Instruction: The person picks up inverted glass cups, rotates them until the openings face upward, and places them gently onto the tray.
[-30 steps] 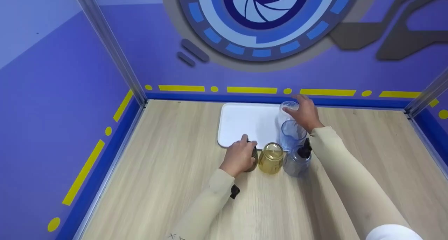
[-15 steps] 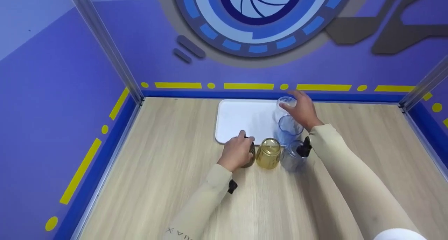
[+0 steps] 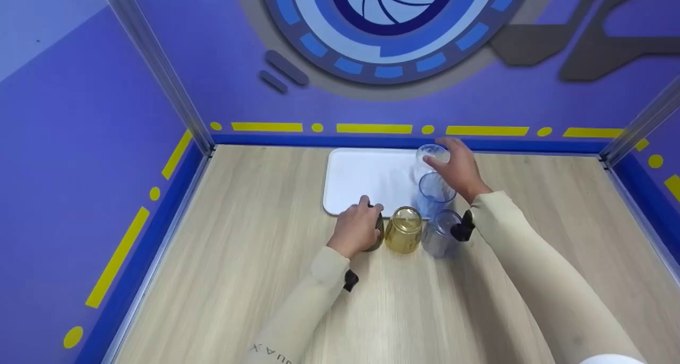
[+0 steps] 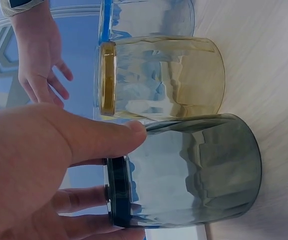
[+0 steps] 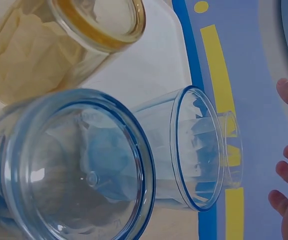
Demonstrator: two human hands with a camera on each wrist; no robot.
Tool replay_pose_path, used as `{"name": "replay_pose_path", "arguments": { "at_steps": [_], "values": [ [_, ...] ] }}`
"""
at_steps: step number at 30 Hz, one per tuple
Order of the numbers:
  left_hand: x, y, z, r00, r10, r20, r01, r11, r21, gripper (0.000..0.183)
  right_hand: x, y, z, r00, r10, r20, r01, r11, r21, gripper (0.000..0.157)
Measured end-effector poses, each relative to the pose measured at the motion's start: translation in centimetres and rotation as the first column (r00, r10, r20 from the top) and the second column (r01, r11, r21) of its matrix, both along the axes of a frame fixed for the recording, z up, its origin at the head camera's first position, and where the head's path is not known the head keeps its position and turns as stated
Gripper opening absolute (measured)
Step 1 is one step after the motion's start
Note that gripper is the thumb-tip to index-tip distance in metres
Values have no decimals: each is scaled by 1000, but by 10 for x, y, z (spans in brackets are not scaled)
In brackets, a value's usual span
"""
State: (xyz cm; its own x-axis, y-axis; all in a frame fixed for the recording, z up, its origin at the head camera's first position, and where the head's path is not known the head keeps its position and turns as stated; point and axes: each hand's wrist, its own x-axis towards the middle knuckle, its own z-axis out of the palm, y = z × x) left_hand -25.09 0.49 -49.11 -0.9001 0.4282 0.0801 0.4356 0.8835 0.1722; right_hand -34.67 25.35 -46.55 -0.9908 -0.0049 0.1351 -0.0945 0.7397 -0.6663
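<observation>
In the head view, grips the top of an upturned dark glass (image 3: pixel 379 236) with the left hand (image 3: pixel 354 229), just in front of a white tray (image 3: pixel 353 175), on a pale wood-grain table (image 3: pixel 249 247). To the right of it, in a short row, shows an upturned amber glass (image 3: pixel 404 232) and then an upturned grey-blue glass (image 3: pixel 438 238). Behind these, at the right end of the tray, shows a blue glass (image 3: pixel 431 200) with the open rim up and, just beyond it, a clear glass (image 3: pixel 431 151). Hovers the right hand (image 3: pixel 461 168) about the top of the clear glass, thumb and fingers spread apart; from this view alone, cannot tell whether touching. In the left wrist view, clamps thumb and fingers on opposite sides of the dark glass's thick base, with its mouth down on the table. Just beside it, shows the amber glass, likewise base up. Farther off, shows the right hand with loose, parted fingers. In the right wrist view, looks closely onto the base of the grey-blue glass, with the amber glass at the upper left and the blue and clear glasses lined up behind. At the right edge, shows the right hand, fingers apart, with a gap between them and the clear glass.
</observation>
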Motion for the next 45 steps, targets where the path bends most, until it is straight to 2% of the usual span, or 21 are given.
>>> {"name": "replay_pose_path", "arguments": {
  "at_steps": [10, 18, 28, 33, 39, 45],
  "values": [
    [0, -6, 2, 998, 25, 62, -27, 999, 35, 44, 6, -8, 1, 996, 51, -75, -51, 999, 0, 57],
    [2, -5, 4, 994, 7, 111, -11, 999, 37, 46, 15, -1, 2, 996, 63, -58, -62, 998, 11, 57],
    [1, -8, 17, 996, 9, 91, -13, 999, 38, 45, 22, -3, 6, 998, 48, -30, -48, 999, 0, 56],
    [2, -8, 24, 997, 8, 74, -10, 1000, 29, 44, 25, -10, 5, 996, 71, -55, -72, 997, -18, 55],
    [4, -9, 29, 995, 18, 95, -23, 999, 46, 47, 31, -15, 3, 993, 98, -63, -101, 994, -47, 52],
    [4, -9, 33, 997, 16, 77, -20, 998, 53, 49, 35, -16, 3, 993, 100, -59, -105, 992, -72, 52]
  ]
}}
